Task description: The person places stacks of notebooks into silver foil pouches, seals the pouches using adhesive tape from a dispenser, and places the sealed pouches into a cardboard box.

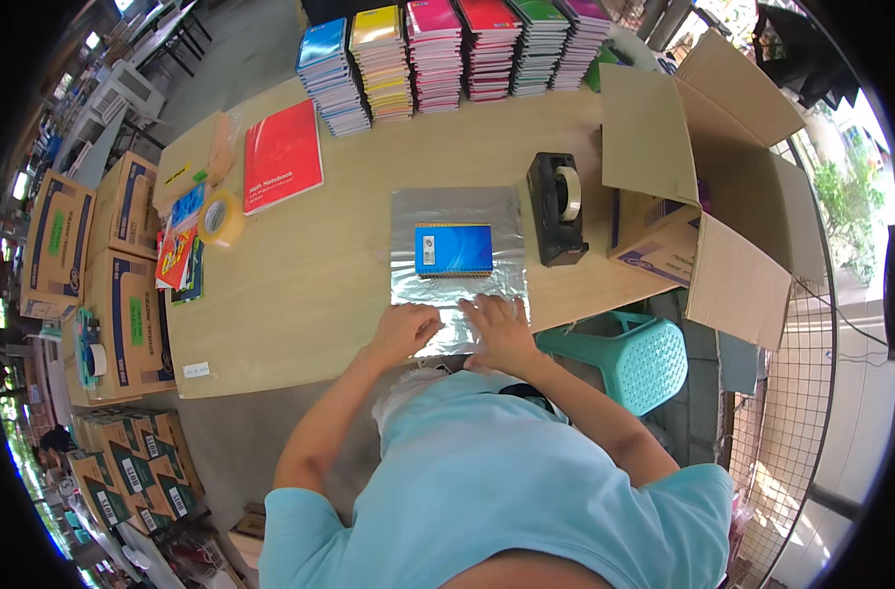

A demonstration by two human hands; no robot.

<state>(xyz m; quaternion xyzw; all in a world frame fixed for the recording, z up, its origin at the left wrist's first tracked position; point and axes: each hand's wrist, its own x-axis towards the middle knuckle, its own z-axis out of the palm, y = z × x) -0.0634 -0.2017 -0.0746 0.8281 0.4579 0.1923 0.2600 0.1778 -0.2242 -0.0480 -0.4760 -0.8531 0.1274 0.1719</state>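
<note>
A small stack of blue spiral notebooks (455, 249) lies on a shiny clear plastic sheet (408, 208), which is spread flat on the table in front of me. My left hand (406, 332) rests at the sheet's near left edge, fingers curled together onto the plastic. Over the near right part of the sheet, my right hand (502, 334) lies with its fingers apart, touching the film. Neither hand touches the notebooks. A black tape dispenser (553, 218) with a roll of clear tape stands just right of the sheet.
Tall stacks of coloured notebooks (435, 59) line the table's far edge. A red notebook (283, 157) and a tape roll (220, 218) lie at the left. An open carton (654, 231) stands right, above a teal stool (649, 363). More cartons (124, 319) flank the table's left side.
</note>
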